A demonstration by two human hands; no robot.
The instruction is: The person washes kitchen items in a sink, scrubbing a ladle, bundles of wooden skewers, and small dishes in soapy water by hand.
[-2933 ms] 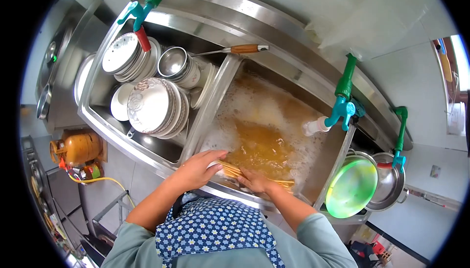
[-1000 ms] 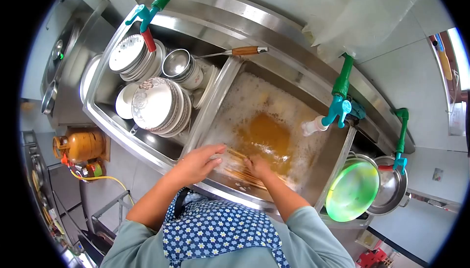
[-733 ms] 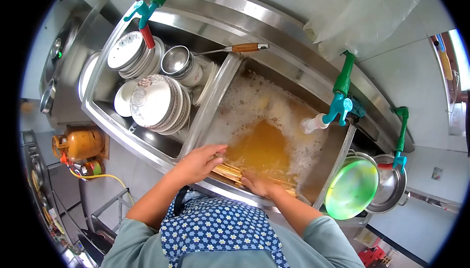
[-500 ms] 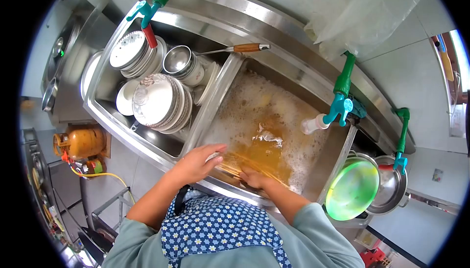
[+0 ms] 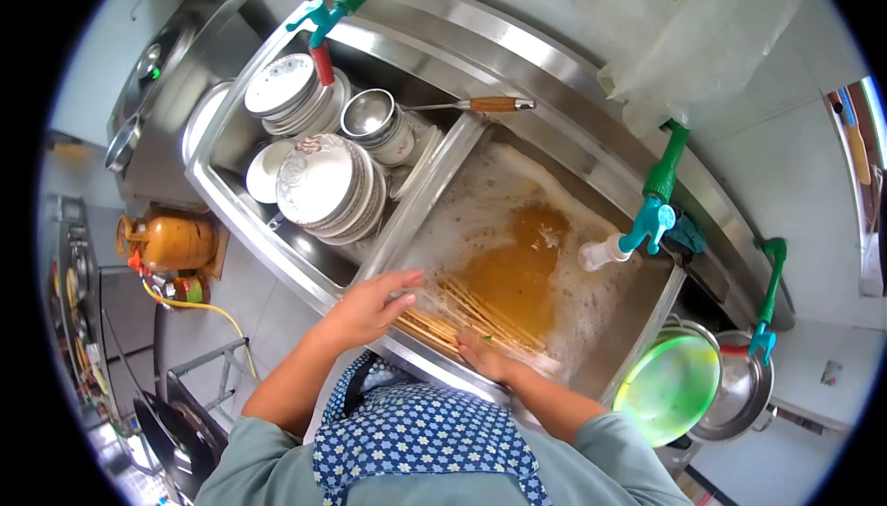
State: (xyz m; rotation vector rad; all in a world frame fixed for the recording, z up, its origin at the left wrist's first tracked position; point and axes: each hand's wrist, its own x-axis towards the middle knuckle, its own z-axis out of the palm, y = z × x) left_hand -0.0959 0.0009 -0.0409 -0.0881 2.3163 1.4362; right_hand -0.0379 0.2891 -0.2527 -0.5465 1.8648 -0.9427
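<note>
"Where are the sticks?"

"The long thin sticks [image 5: 431, 329] lie along the near edge of the middle basin [image 5: 636, 314], some bunched close to that edge, others spread loosely a little farther in, in the cloudy, foamy water [image 5: 513, 270]."

"And the hands?"

"The right hand [image 5: 486, 355] is down on the sticks, about midway along that near edge. I can't tell if its fingers are closed around any of them. The left hand [image 5: 371, 307] is open, thumb parted from the fingers, over the basin's near left corner. It's just beside the ends of the bunched sticks, and I see nothing in its grasp."

"What's over the water?"

"A teal tap [image 5: 650, 226] with a white nozzle [image 5: 605, 253], towards the basin's far right corner."

"And to the left, past the divider [image 5: 418, 203]?"

"The left basin [image 5: 316, 264], with a stack of patterned plates [image 5: 317, 181] tilted near its middle. Close to the divider a metal bowl [image 5: 369, 114] tops a small stack, and a wooden handle [image 5: 500, 104] reaches over the divider's far end."

"The right side?"

"A bright green bowl [image 5: 669, 390] is tipped up just past the middle basin's right edge, with a metal pan [image 5: 739, 397] behind it."
</note>
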